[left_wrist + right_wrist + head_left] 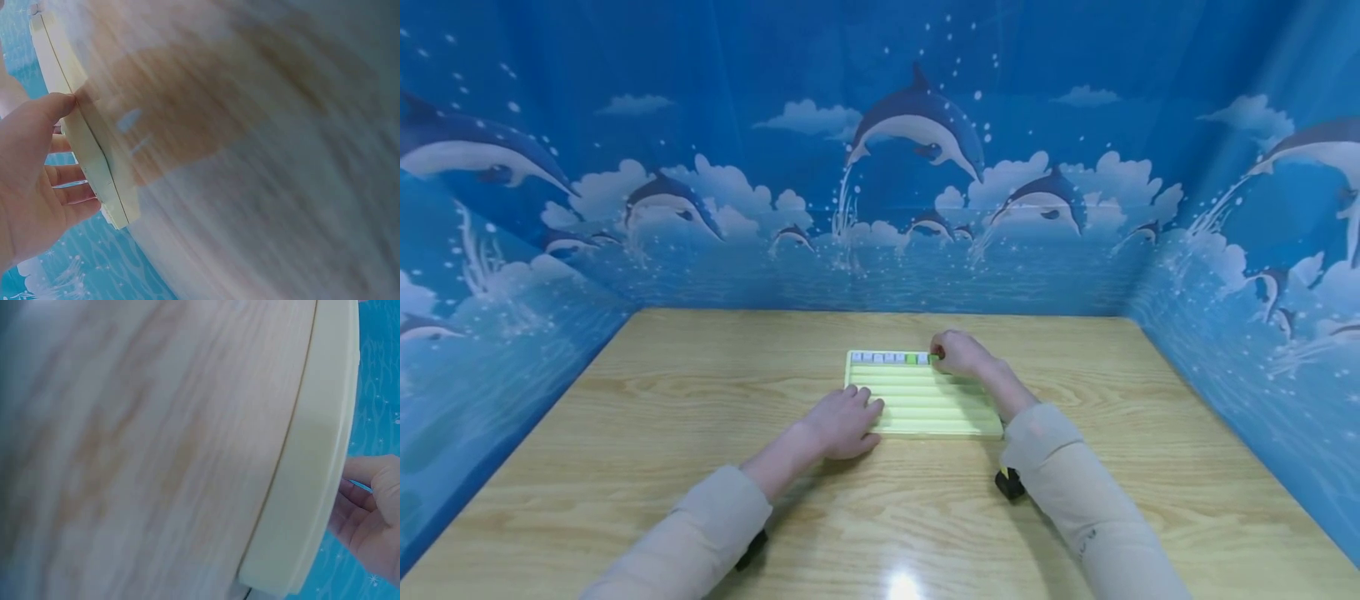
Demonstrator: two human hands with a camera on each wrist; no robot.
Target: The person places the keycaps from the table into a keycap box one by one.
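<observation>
A pale yellow-green tray (925, 407) with ridged rows lies on the table. Along its far row sit several small tiles (889, 358), mostly white with marks too small to read, and one bright green. My left hand (844, 423) rests at the tray's near left corner, fingers spread over it; in the left wrist view the thumb (59, 105) touches the tray's front wall (87, 147). My right hand (958, 353) reaches over the far row, pinching a small green tile (934, 358) at the right end of the tiles. Fingers partly hide that tile.
The wooden table (737, 358) spreads around the tray on all sides. Blue dolphin-print curtains (880, 250) enclose its back and both sides. Dark wrist devices (1009, 483) show beneath the sleeves.
</observation>
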